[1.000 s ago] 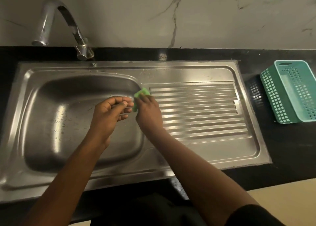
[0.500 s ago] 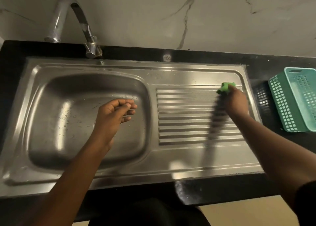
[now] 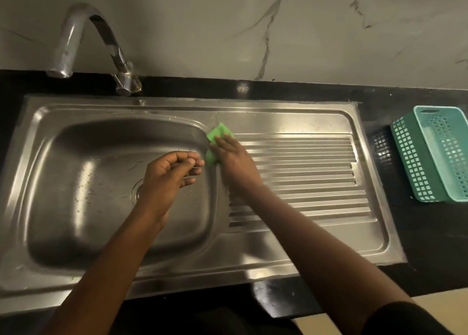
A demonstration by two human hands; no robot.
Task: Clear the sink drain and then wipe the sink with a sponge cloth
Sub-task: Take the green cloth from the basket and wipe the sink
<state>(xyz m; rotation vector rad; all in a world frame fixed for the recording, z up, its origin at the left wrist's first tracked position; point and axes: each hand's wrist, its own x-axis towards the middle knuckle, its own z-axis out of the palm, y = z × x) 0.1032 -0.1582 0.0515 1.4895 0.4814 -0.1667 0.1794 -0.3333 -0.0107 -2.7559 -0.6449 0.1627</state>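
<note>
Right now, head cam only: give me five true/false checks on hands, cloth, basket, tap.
1. The right hand presses the green sponge cloth at the near-left corner of the ribbed drainboard. False: it is the far-left corner, by the basin rim.
2. The left hand holds a second cloth. False: it hangs over the basin, fingers loosely curled, nothing visible in it.
3. The teal basket stands on the black counter, right of the sink. True.
4. Water runs from the tap. False: no stream shows.
5. The drain is partly hidden by the left hand. True.
</note>
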